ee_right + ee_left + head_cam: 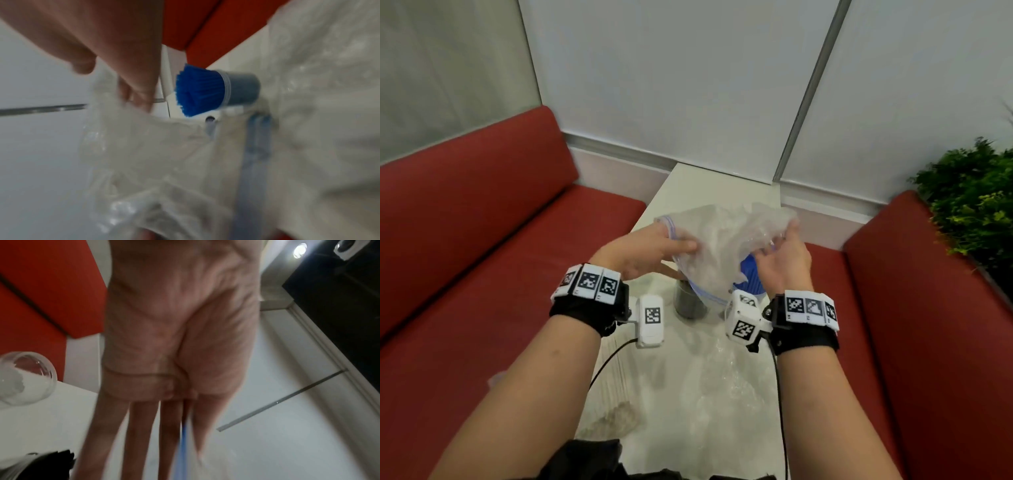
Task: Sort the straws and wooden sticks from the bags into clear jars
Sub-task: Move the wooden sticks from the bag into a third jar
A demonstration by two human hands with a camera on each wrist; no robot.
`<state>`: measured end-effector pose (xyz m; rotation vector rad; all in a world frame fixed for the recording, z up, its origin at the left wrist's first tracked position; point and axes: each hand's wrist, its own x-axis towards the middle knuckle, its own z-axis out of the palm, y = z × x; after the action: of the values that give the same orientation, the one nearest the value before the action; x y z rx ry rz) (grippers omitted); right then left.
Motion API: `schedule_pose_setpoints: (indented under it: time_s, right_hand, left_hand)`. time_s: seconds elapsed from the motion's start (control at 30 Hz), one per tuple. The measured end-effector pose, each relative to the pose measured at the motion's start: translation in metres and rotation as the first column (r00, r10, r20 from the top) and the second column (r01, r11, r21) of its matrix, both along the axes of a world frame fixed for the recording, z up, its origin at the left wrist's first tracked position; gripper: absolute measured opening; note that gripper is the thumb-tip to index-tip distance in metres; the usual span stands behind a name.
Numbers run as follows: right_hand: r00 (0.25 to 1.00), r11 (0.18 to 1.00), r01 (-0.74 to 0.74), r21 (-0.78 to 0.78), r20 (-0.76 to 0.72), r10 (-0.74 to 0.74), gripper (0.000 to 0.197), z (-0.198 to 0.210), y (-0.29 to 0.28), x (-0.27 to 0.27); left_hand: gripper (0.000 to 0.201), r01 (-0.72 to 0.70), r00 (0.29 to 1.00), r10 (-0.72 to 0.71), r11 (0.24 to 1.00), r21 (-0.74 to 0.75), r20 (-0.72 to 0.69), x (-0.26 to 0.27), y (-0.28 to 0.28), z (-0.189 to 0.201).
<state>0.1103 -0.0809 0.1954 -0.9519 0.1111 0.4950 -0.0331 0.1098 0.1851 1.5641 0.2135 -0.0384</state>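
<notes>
Both hands hold a crumpled clear zip bag (722, 236) with a blue seal strip up above the white table (709, 192). My left hand (681, 246) pinches the bag's left edge, thumb on top. The right hand (780, 240) grips its right side, fingers curled into the plastic. Under the bag stands a clear jar of blue straws (750, 277), and beside it a jar of dark straws (690, 303). In the right wrist view the blue straws (197, 92) fan out of their jar behind the bag (164, 154). The left wrist view shows an empty clear jar (26, 378).
A second clear bag (726, 373) lies flat on the table near me. Pale thin sticks (613, 370) lie along the table's left edge. Red benches (482, 257) flank the narrow table on both sides. A green plant (972, 198) stands at the far right.
</notes>
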Motion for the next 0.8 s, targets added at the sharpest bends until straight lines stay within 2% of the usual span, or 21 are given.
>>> schedule_pose_setpoints:
  time_s: [0.07, 0.1, 0.13, 0.17, 0.2, 0.23, 0.27, 0.3, 0.33, 0.37, 0.4, 0.47, 0.53, 0.57, 0.6, 0.67, 0.73, 0.8]
  right_hand:
    - [0.969, 0.956, -0.214, -0.2, 0.08, 0.233, 0.051, -0.004, 0.01, -0.005]
    - [0.93, 0.902, -0.295, -0.316, 0.122, 0.347, 0.05, -0.007, 0.013, -0.012]
    - [0.904, 0.863, -0.303, -0.404, 0.165, 0.394, 0.041, -0.014, 0.017, -0.014]
    - [0.904, 0.855, -0.254, -0.451, 0.204, 0.376, 0.029, -0.02, 0.021, -0.016]
    - [0.918, 0.874, -0.166, -0.456, 0.252, 0.305, 0.021, -0.023, 0.022, -0.014]
    - [0.929, 0.89, -0.063, -0.452, 0.3, 0.218, 0.022, -0.026, 0.02, -0.01]
    - [0.921, 0.886, 0.038, -0.462, 0.361, 0.149, 0.023, -0.03, 0.015, -0.003]
    - [0.895, 0.862, 0.117, -0.493, 0.429, 0.124, 0.024, -0.032, 0.007, 0.005]
    - [0.851, 0.832, 0.168, -0.529, 0.503, 0.148, 0.027, -0.035, -0.003, 0.013]
    - [0.798, 0.812, 0.188, -0.552, 0.568, 0.201, 0.033, -0.038, -0.012, 0.019]
    - [0.76, 0.804, 0.185, -0.566, 0.601, 0.248, 0.039, -0.04, -0.021, 0.024]
    - [0.742, 0.811, 0.184, -0.555, 0.62, 0.256, 0.049, -0.046, -0.033, 0.031]
    - [0.77, 0.837, 0.212, -0.505, 0.613, 0.175, 0.049, -0.053, -0.039, 0.033]
    - [0.788, 0.854, 0.215, -0.473, 0.601, 0.134, 0.046, -0.055, -0.04, 0.033]
    - [0.802, 0.872, 0.208, -0.443, 0.588, 0.107, 0.041, -0.057, -0.04, 0.032]
    - [0.811, 0.896, 0.201, -0.396, 0.58, 0.075, 0.029, -0.057, -0.037, 0.029]
    - [0.825, 0.924, 0.187, -0.332, 0.563, 0.035, 0.016, -0.052, -0.031, 0.023]
    - [0.851, 0.955, 0.181, -0.233, 0.524, -0.033, 0.008, -0.044, -0.024, 0.018]
  left_hand:
    - [0.02, -0.143, 0.989, 0.145, 0.987, -0.071, 0.029, 0.013, -0.004, -0.001]
    - [0.021, -0.133, 0.99, 0.135, 0.99, -0.042, 0.046, 0.017, -0.005, 0.0]
    - [0.022, -0.1, 0.993, 0.1, 0.995, -0.003, 0.061, 0.022, -0.004, 0.0]
    - [0.023, -0.09, 0.993, 0.088, 0.996, 0.021, 0.079, 0.025, -0.003, 0.001]
    - [0.023, -0.134, 0.986, 0.133, 0.991, 0.005, 0.098, 0.027, -0.001, 0.002]
    - [0.022, -0.236, 0.964, 0.241, 0.97, -0.05, 0.116, 0.029, 0.003, 0.003]
    - [0.021, -0.385, 0.907, 0.4, 0.914, -0.126, 0.13, 0.029, 0.008, 0.004]
    - [0.021, -0.55, 0.808, 0.575, 0.815, -0.185, 0.132, 0.029, 0.014, 0.005]
    - [0.021, -0.681, 0.692, 0.709, 0.704, -0.202, 0.136, 0.028, 0.021, 0.007]
    - [0.019, -0.761, 0.606, 0.781, 0.625, -0.176, 0.153, 0.027, 0.027, 0.008]
    - [0.018, -0.801, 0.561, 0.807, 0.586, -0.124, 0.184, 0.025, 0.031, 0.009]
    - [0.022, -0.823, 0.547, 0.786, 0.567, 0.016, 0.288, 0.022, 0.037, 0.011]
    - [0.028, -0.833, 0.538, 0.75, 0.542, 0.108, 0.385, 0.023, 0.035, 0.013]
    - [0.03, -0.839, 0.526, 0.745, 0.534, 0.105, 0.41, 0.026, 0.032, 0.013]
    - [0.032, -0.838, 0.517, 0.749, 0.541, 0.068, 0.415, 0.029, 0.026, 0.013]
    - [0.041, -0.785, 0.528, 0.758, 0.608, -0.122, 0.382, 0.038, 0.008, 0.012]
    - [0.05, -0.631, 0.611, 0.7, 0.713, -0.305, 0.37, 0.048, -0.013, 0.003]
    - [0.064, -0.513, 0.722, 0.594, 0.804, -0.301, 0.355, 0.057, -0.035, -0.008]
